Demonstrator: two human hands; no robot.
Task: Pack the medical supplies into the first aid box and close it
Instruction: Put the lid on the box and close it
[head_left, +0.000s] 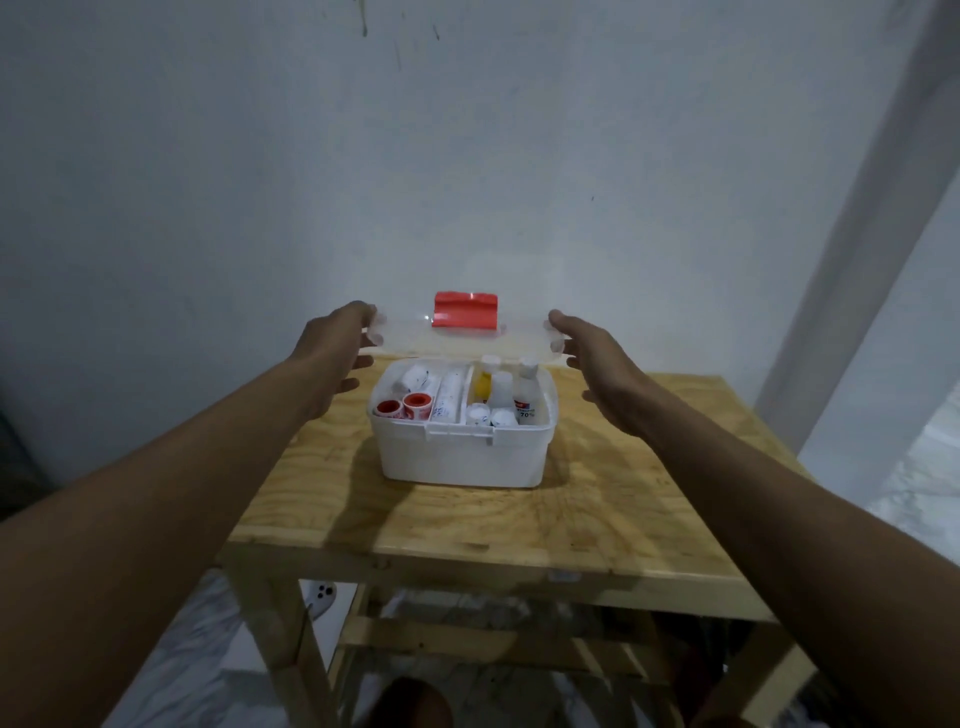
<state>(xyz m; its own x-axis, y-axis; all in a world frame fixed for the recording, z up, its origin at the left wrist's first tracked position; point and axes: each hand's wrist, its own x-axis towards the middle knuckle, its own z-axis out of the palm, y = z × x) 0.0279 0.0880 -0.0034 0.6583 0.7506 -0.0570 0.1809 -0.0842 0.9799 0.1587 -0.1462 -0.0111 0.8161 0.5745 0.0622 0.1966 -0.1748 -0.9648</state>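
- The first aid box (462, 452) sits open on the wooden desk (597, 514), supplies packed inside
- Left hand (332, 353) and right hand (597, 358) hold the clear lid (467, 345) by its side edges, raised above the box
- Risk: the tall bottles (527, 382) may block the lid, leaving the latch unseated
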